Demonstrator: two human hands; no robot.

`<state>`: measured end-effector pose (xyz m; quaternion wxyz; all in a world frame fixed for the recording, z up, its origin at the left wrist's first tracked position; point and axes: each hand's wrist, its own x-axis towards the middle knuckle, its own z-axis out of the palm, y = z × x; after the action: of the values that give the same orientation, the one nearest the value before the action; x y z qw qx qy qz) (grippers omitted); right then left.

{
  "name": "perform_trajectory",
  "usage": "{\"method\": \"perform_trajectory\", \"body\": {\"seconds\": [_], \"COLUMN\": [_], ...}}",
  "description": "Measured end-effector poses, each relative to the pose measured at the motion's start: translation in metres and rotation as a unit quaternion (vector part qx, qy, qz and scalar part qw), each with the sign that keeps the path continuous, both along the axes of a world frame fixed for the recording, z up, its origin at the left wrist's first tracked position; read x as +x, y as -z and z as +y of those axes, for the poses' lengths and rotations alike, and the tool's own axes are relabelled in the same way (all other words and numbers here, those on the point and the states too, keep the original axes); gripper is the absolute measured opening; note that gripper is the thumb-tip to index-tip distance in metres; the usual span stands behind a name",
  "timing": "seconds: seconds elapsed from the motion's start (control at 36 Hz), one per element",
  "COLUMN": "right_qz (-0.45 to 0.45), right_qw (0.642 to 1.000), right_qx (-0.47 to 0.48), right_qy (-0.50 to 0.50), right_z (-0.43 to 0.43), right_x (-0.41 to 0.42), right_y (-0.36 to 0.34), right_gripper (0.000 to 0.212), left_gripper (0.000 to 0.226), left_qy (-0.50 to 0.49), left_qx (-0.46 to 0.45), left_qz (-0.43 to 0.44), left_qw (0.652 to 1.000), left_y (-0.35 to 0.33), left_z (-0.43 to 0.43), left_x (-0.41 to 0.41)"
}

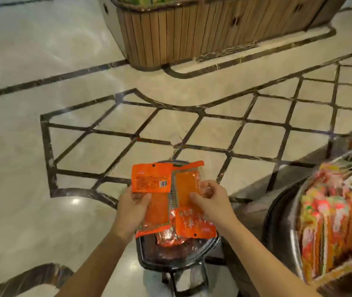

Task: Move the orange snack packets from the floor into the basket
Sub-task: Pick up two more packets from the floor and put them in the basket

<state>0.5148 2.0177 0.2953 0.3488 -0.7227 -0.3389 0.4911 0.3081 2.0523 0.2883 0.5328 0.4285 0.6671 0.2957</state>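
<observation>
Both of my hands hold a bunch of orange snack packets (155,181) over a dark shopping basket (205,252) that stands on the floor below me. My left hand (133,207) grips the bunch from the left, thumb on a packet with a barcode. My right hand (210,200) pinches the right-hand packets. One more orange packet (192,224) hangs at the bottom of the bunch, just above the basket's opening. Inside the basket I see shiny reddish wrapping (168,240).
A display shelf (312,279) at the right holds rows of colourful snack packets (329,230). A round wooden-slatted display stand (192,33) stands ahead. The marble floor (20,168) with dark inlay lines spreads to the left and in front.
</observation>
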Motion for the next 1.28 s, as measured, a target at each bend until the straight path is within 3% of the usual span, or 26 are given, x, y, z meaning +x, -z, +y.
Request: {"method": "perform_trajectory", "body": {"seconds": [0.25,0.44,0.56,0.67,0.78,0.83,0.92,1.06,1.17,1.28], "right_qz": [-0.061,-0.121,-0.120,-0.145,-0.193,-0.227,-0.250,-0.301,-0.341,-0.366], "right_qw": [0.985,0.961,0.951,0.938,0.923,0.915,0.912,0.881,0.855,0.838], "right_qx": [-0.155,-0.226,-0.260,-0.288,-0.302,-0.289,-0.250,-0.166,-0.060,0.041], "right_qy": [-0.042,-0.103,-0.121,-0.123,-0.139,-0.166,-0.210,-0.324,-0.387,-0.403], "right_z": [0.044,0.047,0.037,0.027,0.033,0.048,0.083,0.165,0.224,0.266], "right_x": [0.002,0.000,-0.002,0.001,0.006,0.006,0.003,-0.013,-0.037,-0.069], "right_y": [0.307,0.541,0.625,0.660,0.637,0.606,0.542,0.403,0.267,0.122], "right_gripper": [0.013,0.017,0.007,0.010,0.015,0.029,0.030,0.041,0.058,0.052], "left_gripper": [0.020,0.023,0.023,0.030,0.040,0.045,0.037,0.041,0.046,0.050], "left_qy": [-0.043,-0.099,-0.124,-0.118,-0.094,-0.072,-0.016,0.106,0.201,0.223], "left_qx": [-0.151,-0.251,-0.289,-0.329,-0.329,-0.312,-0.261,-0.128,-0.007,0.061], "left_qz": [0.131,0.147,0.169,0.190,0.189,0.184,0.182,0.237,0.316,0.355], "left_qw": [0.979,0.952,0.934,0.917,0.920,0.929,0.948,0.957,0.927,0.906], "left_y": [0.299,0.533,0.616,0.649,0.622,0.589,0.524,0.379,0.244,0.105], "left_z": [0.005,0.006,-0.001,-0.012,-0.008,0.006,0.039,0.118,0.171,0.199], "left_x": [0.021,0.044,0.055,0.054,0.053,0.057,0.059,0.035,-0.002,-0.045]}}
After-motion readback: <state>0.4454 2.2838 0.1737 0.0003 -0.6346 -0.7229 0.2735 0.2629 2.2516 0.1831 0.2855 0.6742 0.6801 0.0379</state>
